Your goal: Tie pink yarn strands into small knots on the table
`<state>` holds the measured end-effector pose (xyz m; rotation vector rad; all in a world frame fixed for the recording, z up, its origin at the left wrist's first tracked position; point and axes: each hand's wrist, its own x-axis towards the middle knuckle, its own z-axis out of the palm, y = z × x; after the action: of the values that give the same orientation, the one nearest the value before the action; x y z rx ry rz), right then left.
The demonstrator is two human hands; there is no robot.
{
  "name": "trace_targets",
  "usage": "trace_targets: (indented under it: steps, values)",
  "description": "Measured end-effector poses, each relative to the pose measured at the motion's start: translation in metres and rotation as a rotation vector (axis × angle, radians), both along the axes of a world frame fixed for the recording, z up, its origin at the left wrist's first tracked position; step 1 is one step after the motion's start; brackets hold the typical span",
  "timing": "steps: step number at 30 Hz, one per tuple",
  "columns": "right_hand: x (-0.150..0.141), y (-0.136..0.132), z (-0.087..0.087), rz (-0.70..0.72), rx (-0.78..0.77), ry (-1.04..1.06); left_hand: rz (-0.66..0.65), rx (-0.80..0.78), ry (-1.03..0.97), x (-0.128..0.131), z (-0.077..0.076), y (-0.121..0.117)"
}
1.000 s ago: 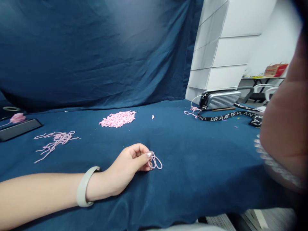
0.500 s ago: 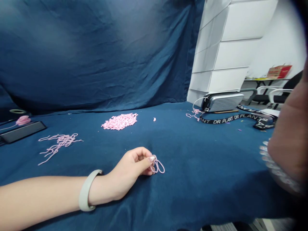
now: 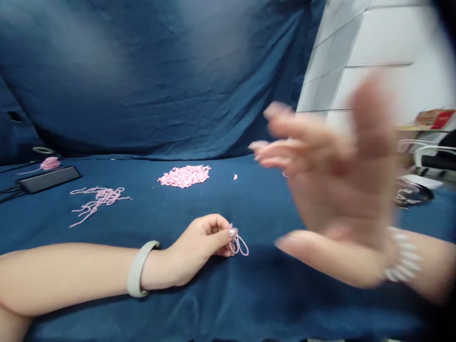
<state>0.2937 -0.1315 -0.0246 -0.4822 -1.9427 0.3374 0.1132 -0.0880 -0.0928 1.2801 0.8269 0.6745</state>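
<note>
My left hand (image 3: 201, 242) rests on the navy cloth (image 3: 142, 297), pinching a small looped pink cord (image 3: 239, 245) between thumb and fingers. A pale grey band circles my left wrist (image 3: 138, 268). My right hand (image 3: 331, 185) is raised above the cloth, motion-blurred, with its fingers spread and nothing visible in them. It hides the silver case behind it. A loose tangle of pink cord (image 3: 99, 199) lies to the left of my left hand, and a heap of small pink pieces (image 3: 184, 176) lies beyond it.
A black flat device (image 3: 50, 179) with a pink rosette (image 3: 50, 164) sits at the far left. Part of a black printed strap (image 3: 409, 194) shows right of my right hand. Navy fabric hangs behind, beside white drawers (image 3: 374, 85).
My right hand has swung in from the right edge and lifted over the cloth, fingers spread. My left hand still pinches the cord, and the view has tilted slightly.
</note>
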Motion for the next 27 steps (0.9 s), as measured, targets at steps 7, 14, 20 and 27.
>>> trace_targets:
  steps: [7,14,20,27]
  values:
    - [-0.015,0.048,-0.06,0.026,-0.535,0.118,0.003,0.027,-0.039,-0.003,-0.003,0.001]
    - [-0.013,0.061,-0.077,0.254,-0.943,0.041,0.036,0.172,-0.018,-0.005,-0.002,0.001]
    - [-0.011,0.059,-0.073,0.338,-0.846,-0.166,0.055,0.274,0.009,-0.006,0.0,0.005]
    - [-0.01,0.054,-0.075,0.385,-0.823,-0.27,0.086,0.265,0.024,-0.006,-0.002,0.005]
